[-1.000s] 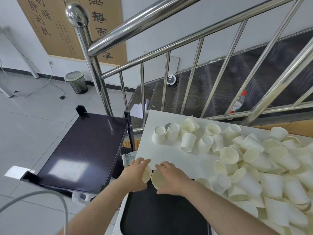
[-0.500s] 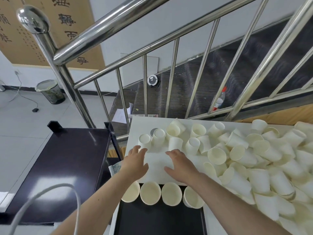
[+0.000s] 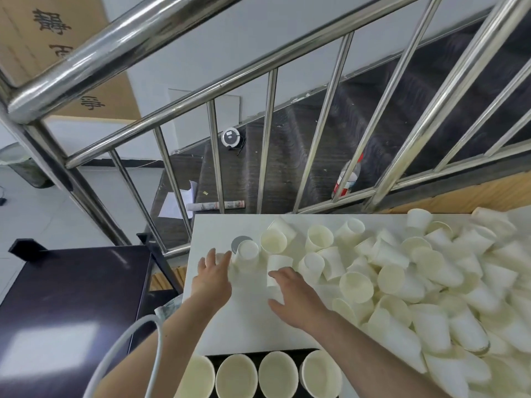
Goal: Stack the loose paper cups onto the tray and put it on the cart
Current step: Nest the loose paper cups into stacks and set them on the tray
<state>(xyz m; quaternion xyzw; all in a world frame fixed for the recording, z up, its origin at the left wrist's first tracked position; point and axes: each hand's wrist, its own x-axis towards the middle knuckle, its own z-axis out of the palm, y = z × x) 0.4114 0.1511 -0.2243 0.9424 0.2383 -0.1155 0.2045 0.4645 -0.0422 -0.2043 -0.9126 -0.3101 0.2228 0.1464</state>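
Several white paper cups (image 3: 431, 282) lie heaped on the white table (image 3: 212, 228), most on the right half. Several cups (image 3: 277, 374) stand upright in a row on the black tray (image 3: 260, 354) at the bottom edge. My left hand (image 3: 212, 275) reaches forward with spread fingers, its fingertips at an inverted cup (image 3: 220, 258) that it partly hides. My right hand (image 3: 293, 297) is stretched out with straight fingers just before another inverted cup (image 3: 278, 268). Neither hand holds anything.
The dark cart (image 3: 66, 305) stands to the left of the table. A steel stair railing (image 3: 270, 133) runs behind the table, with a bottle (image 3: 346, 179) and papers on the steps beyond. A white cable (image 3: 126, 346) hangs at lower left.
Both hands left the cups standing on the tray and moved forward over the table toward the inverted cups at the back left. The camera tilted closer to the table.
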